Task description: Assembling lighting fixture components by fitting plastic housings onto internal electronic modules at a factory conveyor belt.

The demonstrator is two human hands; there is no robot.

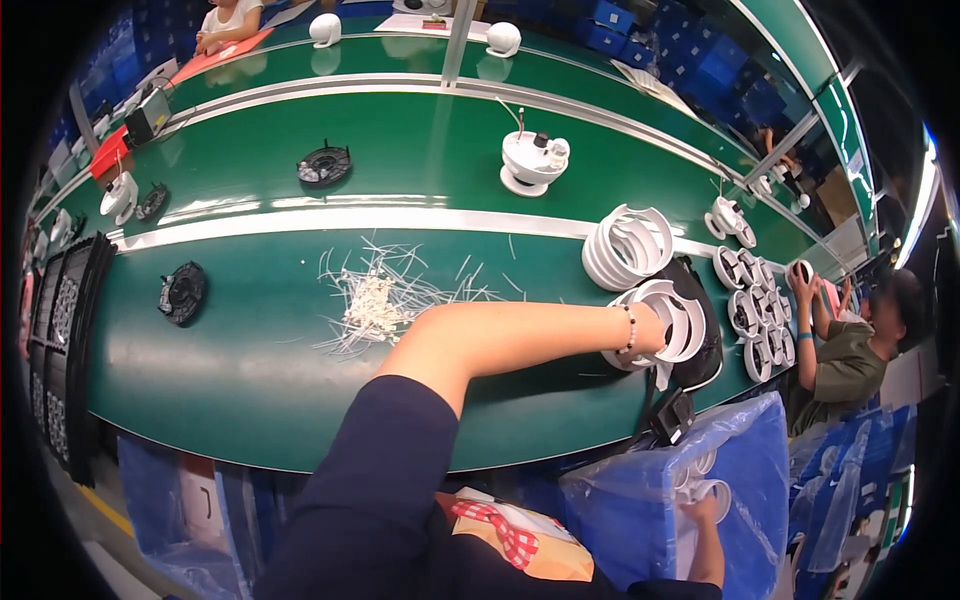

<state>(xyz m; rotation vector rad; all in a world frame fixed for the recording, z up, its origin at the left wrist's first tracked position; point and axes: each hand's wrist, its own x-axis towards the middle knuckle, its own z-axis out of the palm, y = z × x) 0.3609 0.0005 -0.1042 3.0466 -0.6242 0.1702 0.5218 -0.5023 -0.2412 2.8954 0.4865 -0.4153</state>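
My left arm stretches across the workbench to the right, a beaded bracelet on its wrist. My left hand (650,328) is at a white plastic ring housing (686,318) with cut-out edges; its fingers are hidden inside the ring. Just behind it rises a stack of similar white rings (628,250). Low on the right, my right hand (704,508) is down in a blue bin (620,510) lined with clear plastic, its fingers closed on the edge of a white ring (718,498). More white rings lie in the bin beside it.
Loose white wires with connectors (372,305) lie mid-bench; a black round part (183,293) is to their left. A black bag (705,350) sits by the rings. Beyond runs a green conveyor (420,150) carrying white assemblies. A co-worker (850,350) handles a part at right.
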